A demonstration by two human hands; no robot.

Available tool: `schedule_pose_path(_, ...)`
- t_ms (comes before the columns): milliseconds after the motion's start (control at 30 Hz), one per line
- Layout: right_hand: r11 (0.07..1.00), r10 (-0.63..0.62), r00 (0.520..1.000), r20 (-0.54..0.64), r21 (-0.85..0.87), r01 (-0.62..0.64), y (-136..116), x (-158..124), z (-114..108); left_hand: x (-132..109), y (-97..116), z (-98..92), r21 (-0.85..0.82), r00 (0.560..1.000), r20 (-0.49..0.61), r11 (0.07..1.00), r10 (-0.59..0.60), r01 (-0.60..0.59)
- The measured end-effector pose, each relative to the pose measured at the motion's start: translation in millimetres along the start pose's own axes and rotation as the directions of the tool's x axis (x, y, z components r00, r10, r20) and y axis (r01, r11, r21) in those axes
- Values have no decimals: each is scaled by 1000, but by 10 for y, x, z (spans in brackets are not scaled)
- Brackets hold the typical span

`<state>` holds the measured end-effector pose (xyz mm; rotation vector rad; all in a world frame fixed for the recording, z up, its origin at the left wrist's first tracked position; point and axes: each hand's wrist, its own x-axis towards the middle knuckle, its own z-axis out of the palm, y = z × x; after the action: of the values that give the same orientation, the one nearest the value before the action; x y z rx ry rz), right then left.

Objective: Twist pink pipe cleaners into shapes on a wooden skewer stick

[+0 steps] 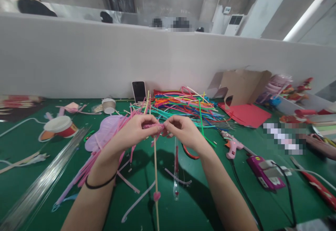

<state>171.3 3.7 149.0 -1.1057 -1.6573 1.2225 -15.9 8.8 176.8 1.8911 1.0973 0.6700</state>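
My left hand (145, 126) is closed round a pink fuzzy pipe cleaner (150, 126), thumb and fingers pinched together. Close against it, my right hand (179, 127) pinches the same pink piece with thumb and forefinger. Below the hands a thin wooden stick (155, 164) runs down toward me, with a pink bead-like lump (156, 196) on it; how its top joins the pink piece is hidden by my fingers. A clear narrow tube (176, 175) with something red inside lies on the table beneath my right hand.
Many coloured pipe cleaners (181, 101) are heaped behind my hands, near a phone (139, 91). Pink ones (91, 166) lie left, with a paper cup (61, 126) beyond. A pink glue gun (232, 145), purple power strip (265, 175) and red-handled tool (319, 187) lie right.
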Motion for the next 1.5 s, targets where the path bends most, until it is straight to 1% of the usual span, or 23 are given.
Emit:
schedule_pose_path(100,997,-50,999,-8,-60,49,0,-26,26,2,-19,-21,-15,1000,-15,1000,-2,2)
schedule_pose_path(167,987,-99,994,-41,-133,93,7,-39,49,0,-26,-40,-23,1000,-6,1000,-11,10)
schedule_pose_path(233,980,-126,989,-79,-166,112,23,-37,65,-5,-37,-64,-28,1000,13,999,-18,18)
schedule_pose_path(300,984,-114,988,-108,-147,97,41,-18,64,-8,-61,-94,-45,999,28,999,-27,28)
schedule_pose_path(367,990,-86,989,-117,-122,72,54,6,44,-6,-100,-127,-97,999,36,995,-36,39)
schedule_pose_path(467,991,-83,992,-91,-116,73,65,35,3,9,-168,-167,-175,999,34,984,-31,37)
schedule_pose_path(567,988,-112,991,-72,-116,103,86,51,-20,27,-215,-189,-184,999,35,982,-30,35)
schedule_pose_path(700,989,-133,986,-96,-85,125,127,72,-37,37,-267,-222,-191,1000,-12,981,-29,26)
schedule_pose_path(800,992,-118,985,-129,-57,111,136,80,-60,49,-323,-245,-191,998,-58,981,-27,15)
schedule_pose_path(900,996,-89,991,-97,-35,86,117,72,-88,72,-355,-239,-195,996,-90,981,-22,4)
schedule_pose_path(1000,998,-65,998,10,-3,65,101,61,-103,97,-332,-202,-195,990,-134,981,-37,11)
schedule_pose_path(1067,998,-65,997,43,16,64,108,65,-98,109,-302,-177,-176,983,-173,984,-53,22)
schedule_pose_path(1200,996,-73,997,-19,50,74,138,89,-72,123,-279,-160,-136,976,-213,991,-46,17)
schedule_pose_path(1300,993,-53,998,-32,102,56,138,90,-67,120,-296,-170,-130,986,-165,991,-9,-13)
schedule_pose_path(1400,991,-50,999,12,125,48,136,79,-72,116,-308,-170,-165,995,-100,986,12,-28)
schedule_pose_path(1500,993,-68,996,50,95,63,161,86,-59,123,-302,-146,-207,996,-93,978,16,-35)
